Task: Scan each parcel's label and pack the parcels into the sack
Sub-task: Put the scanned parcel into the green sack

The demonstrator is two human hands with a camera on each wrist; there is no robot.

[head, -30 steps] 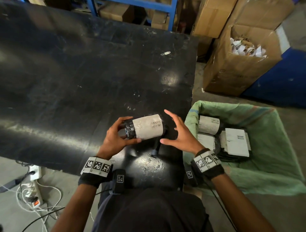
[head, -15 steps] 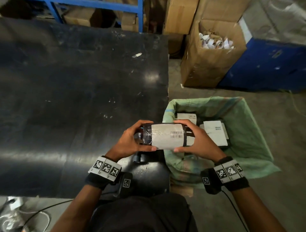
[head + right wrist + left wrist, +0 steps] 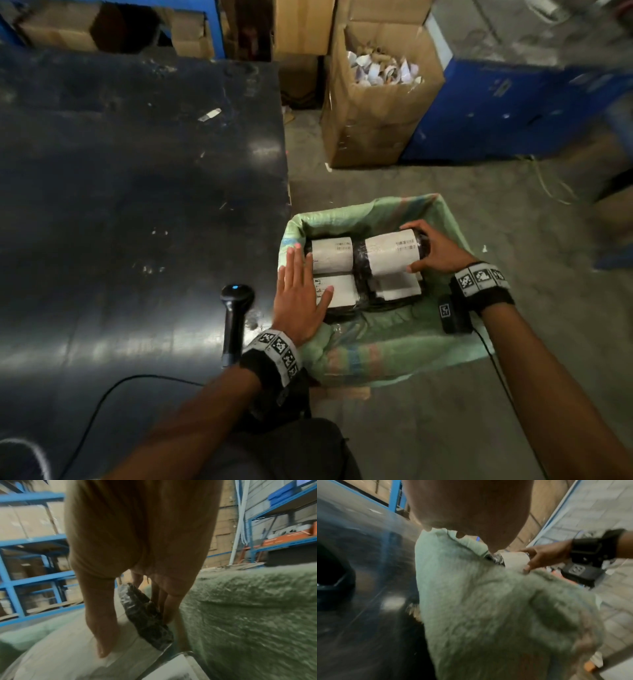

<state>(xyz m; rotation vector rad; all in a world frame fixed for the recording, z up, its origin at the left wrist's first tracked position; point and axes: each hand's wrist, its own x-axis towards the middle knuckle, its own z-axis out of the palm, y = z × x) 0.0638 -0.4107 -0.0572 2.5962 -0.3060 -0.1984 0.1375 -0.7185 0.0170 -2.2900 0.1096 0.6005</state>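
The green woven sack stands open on the floor, right of the black table. Inside lie several black-wrapped parcels with white labels. My right hand grips the end of a rolled parcel, which lies over the others in the sack; in the right wrist view the thumb and fingers clasp its black wrap. My left hand is flat, fingers straight, over the sack's left rim and holds nothing. The black barcode scanner lies on the table beside it.
An open cardboard box full of paper scraps stands behind the sack, with a blue bin to its right. Blue racking with cartons runs along the back. The scanner's cable loops off the table's near edge.
Both hands carried the rolled parcel from above the table to the right and down into the sack. The left hand let go and now hovers flat at the rim.
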